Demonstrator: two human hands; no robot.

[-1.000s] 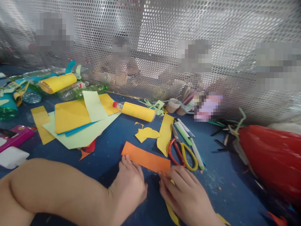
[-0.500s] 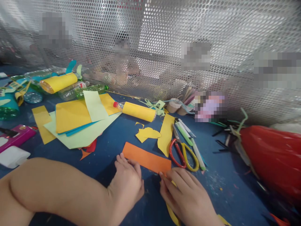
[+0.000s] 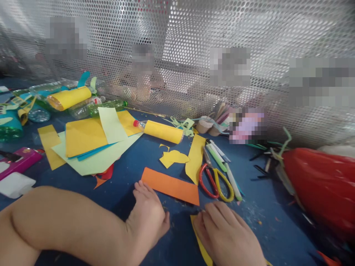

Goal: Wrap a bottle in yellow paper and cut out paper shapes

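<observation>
A rectangular strip of orange paper point(image 3: 170, 186) lies on the blue table in front of my hands. My left hand point(image 3: 149, 212) rests by its left end, fingertips touching the near edge and thumb spread apart below. My right hand point(image 3: 227, 231) is apart from the orange strip, nearer to me, over a yellow paper piece point(image 3: 202, 244). Its fingers are curled and their tips are hidden, so any grip on the yellow piece cannot be seen. Scissors point(image 3: 217, 183) with one red and one yellow handle loop lie just beyond the right hand.
Yellow scraps point(image 3: 174, 157), a yellow strip point(image 3: 195, 157) and several pens point(image 3: 233, 181) lie beyond. Stacked paper sheets point(image 3: 85, 136) and a yellow-wrapped bottle point(image 3: 163, 131) are farther back. A red bag point(image 3: 318, 181) stands right. A perforated metal screen point(image 3: 188, 44) borders the table, with people behind it.
The orange strip has shifted slightly left along with my left hand. My right hand has come off its right end and drawn a little toward me.
</observation>
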